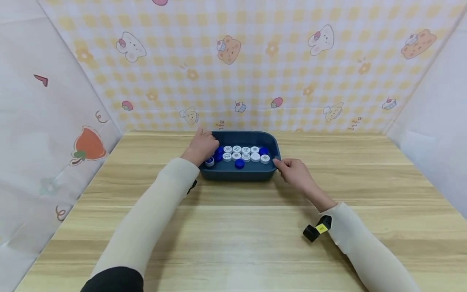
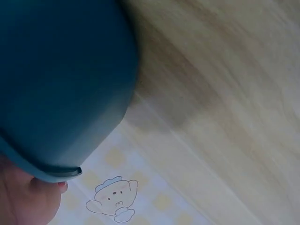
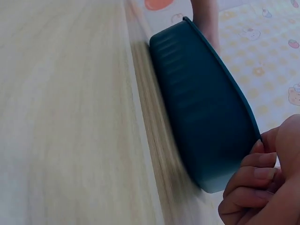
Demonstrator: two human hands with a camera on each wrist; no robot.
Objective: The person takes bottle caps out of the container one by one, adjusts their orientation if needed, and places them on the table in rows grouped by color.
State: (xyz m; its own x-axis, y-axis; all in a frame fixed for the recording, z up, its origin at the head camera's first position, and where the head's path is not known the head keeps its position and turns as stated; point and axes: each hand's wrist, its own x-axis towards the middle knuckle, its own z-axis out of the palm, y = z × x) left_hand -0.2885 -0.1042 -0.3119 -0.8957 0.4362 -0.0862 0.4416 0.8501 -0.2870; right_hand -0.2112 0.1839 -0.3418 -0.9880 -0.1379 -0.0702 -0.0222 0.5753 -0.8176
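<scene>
A dark teal plastic basin (image 1: 237, 176) stands at the far middle of the wooden table. Inside it lie several white round caps (image 1: 246, 157) with printed patterns, along with several blue ones (image 1: 239, 164). My left hand (image 1: 202, 147) grips the left end of the rim and covers part of that side. At the right end, my right hand (image 1: 293, 172) pinches the rim between thumb and curled fingers, as the right wrist view shows. The left wrist view holds mostly the basin's outer wall (image 2: 65, 84); only a bit of the left hand (image 2: 28, 201) appears below the rim.
Behind the basin rises a backdrop (image 1: 273, 73) with yellow checks and cartoon animals. White sheeting (image 1: 47, 134) stands at the left side, and another sheet (image 1: 438, 121) at the right. The wooden tabletop (image 1: 248, 235) stretches between the two forearms.
</scene>
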